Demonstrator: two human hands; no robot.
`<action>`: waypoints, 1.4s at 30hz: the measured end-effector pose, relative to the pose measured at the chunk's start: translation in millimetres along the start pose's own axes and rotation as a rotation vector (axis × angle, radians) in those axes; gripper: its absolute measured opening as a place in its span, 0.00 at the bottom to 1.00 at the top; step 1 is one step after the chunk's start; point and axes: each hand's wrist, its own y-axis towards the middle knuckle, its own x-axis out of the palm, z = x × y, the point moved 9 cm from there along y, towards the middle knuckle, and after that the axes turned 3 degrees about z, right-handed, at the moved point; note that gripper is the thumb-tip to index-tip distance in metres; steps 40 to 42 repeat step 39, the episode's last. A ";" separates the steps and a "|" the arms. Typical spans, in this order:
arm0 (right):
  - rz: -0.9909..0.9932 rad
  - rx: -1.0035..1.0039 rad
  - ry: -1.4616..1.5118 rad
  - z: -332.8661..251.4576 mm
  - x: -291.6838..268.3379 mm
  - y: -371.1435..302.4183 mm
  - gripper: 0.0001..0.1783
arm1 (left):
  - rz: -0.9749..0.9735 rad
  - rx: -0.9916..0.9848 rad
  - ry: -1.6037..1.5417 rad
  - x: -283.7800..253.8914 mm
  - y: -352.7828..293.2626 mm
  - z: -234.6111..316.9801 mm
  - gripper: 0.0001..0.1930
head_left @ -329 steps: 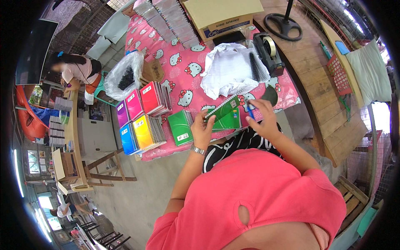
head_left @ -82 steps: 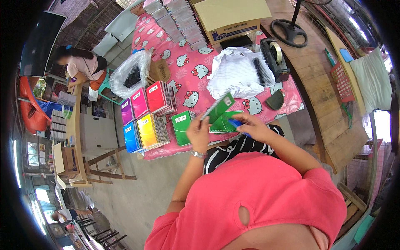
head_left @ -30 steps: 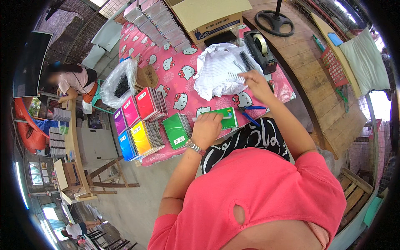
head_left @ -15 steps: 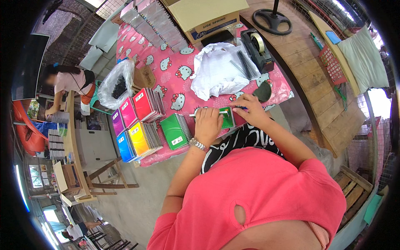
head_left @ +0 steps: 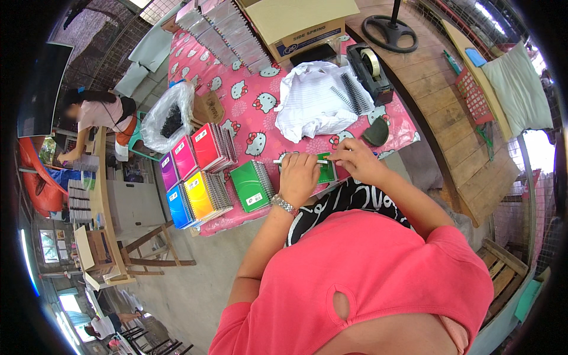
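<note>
— Where did the hands sit on the surface (head_left: 248, 112)?

— At its near edge. The left hand (head_left: 299, 177) and the right hand (head_left: 357, 161) lay side by side on a notebook (head_left: 326, 170), with a thin binding strip (head_left: 290, 161) running across its far edge, at the fingertips of both hands.

— And to the left?

— Another notebook (head_left: 252, 185) lay just left of the left hand; further left stood a row of stacked notebooks (head_left: 192, 171). Behind that row sat a plastic bag (head_left: 168, 115).

— What lay beyond the hands?

— A crumpled sheet (head_left: 310, 106) carrying spiral combs (head_left: 353, 94), and a tape dispenser (head_left: 371, 72) to its right. A cardboard box (head_left: 299, 21) stood at the far edge.
</note>
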 end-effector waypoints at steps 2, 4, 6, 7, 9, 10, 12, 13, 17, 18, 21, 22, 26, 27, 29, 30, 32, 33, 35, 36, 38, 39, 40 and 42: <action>-0.106 0.163 0.192 6.4 9.4 -3.7 0.14 | -0.039 -0.017 -0.002 1.7 0.7 -0.4 0.10; -0.224 0.410 0.326 16.6 18.4 -7.2 0.16 | -0.030 -0.021 0.024 1.4 0.8 2.9 0.11; -0.343 0.656 0.459 26.2 32.9 -20.4 0.18 | -0.020 -0.026 0.052 3.9 0.9 7.3 0.11; -0.168 0.389 0.303 12.2 15.8 -8.8 0.19 | 0.023 -0.004 0.021 3.0 1.6 12.8 0.12; 0.008 0.121 0.144 -3.5 -1.1 -2.3 0.21 | 0.067 0.019 -0.010 1.0 1.2 17.3 0.13; -0.080 0.241 0.189 10.0 6.7 -2.1 0.21 | 0.047 0.023 0.003 3.2 1.7 18.4 0.14; -0.164 0.361 0.231 19.4 14.2 -6.5 0.22 | 0.028 0.030 0.016 4.4 1.9 19.6 0.14; -0.137 0.285 0.208 7.2 11.1 -3.1 0.22 | -0.009 0.030 0.026 6.4 0.4 17.5 0.14; -0.226 0.312 0.227 -1.0 13.0 0.6 0.23 | -0.042 0.023 -0.026 7.2 -0.6 15.7 0.13; -0.228 0.311 0.227 0.8 12.8 1.2 0.23 | -0.042 0.020 -0.026 7.5 -1.4 14.2 0.13; -0.033 0.427 0.133 40.3 -5.2 -0.9 0.18 | -0.046 0.029 -0.072 9.3 -3.2 7.1 0.12; 0.091 0.378 0.035 60.9 -19.2 -2.5 0.15 | -0.077 0.032 -0.103 14.0 -3.4 3.7 0.12; 0.127 0.305 -0.652 99.0 -59.3 -18.1 0.20 | -0.088 -0.033 0.010 12.8 -5.7 -1.4 0.12; 0.130 0.309 -0.657 107.7 -61.3 -21.6 0.20 | -0.087 -0.028 0.007 10.8 -5.9 2.0 0.12; -0.005 0.228 -0.662 108.7 -49.3 -17.4 0.21 | 0.040 -0.121 0.207 -6.3 -7.2 -3.3 0.14; -0.004 0.229 -0.665 110.8 -52.5 -17.7 0.21 | 0.041 -0.119 0.204 -4.0 -7.6 -4.7 0.14; -0.214 0.418 -0.265 94.5 -35.4 0.8 0.22 | -0.068 -0.217 0.106 8.6 -19.2 -20.1 0.16; -0.220 0.415 -0.262 89.6 -28.7 6.6 0.22 | -0.070 -0.224 0.107 9.2 -20.5 -22.0 0.16; -0.293 0.486 0.956 62.0 4.5 10.2 0.25 | -0.090 -0.182 -0.010 8.9 -14.7 -15.8 0.17; -0.292 0.490 0.958 58.3 8.4 12.8 0.25 | -0.094 -0.182 -0.012 8.3 -14.8 -14.3 0.17; -0.613 0.408 1.184 24.5 28.9 13.2 0.25 | -0.115 -0.161 0.004 6.8 -12.4 -11.2 0.17; -0.611 0.408 1.185 24.6 28.7 13.3 0.25 | -0.116 -0.160 0.004 6.8 -11.9 -11.3 0.17; -0.611 0.408 1.185 24.6 28.7 13.3 0.25 | -0.116 -0.160 0.004 6.8 -11.9 -11.3 0.17; -0.611 0.408 1.185 24.6 28.7 13.3 0.25 | -0.116 -0.160 0.004 6.8 -11.9 -11.3 0.17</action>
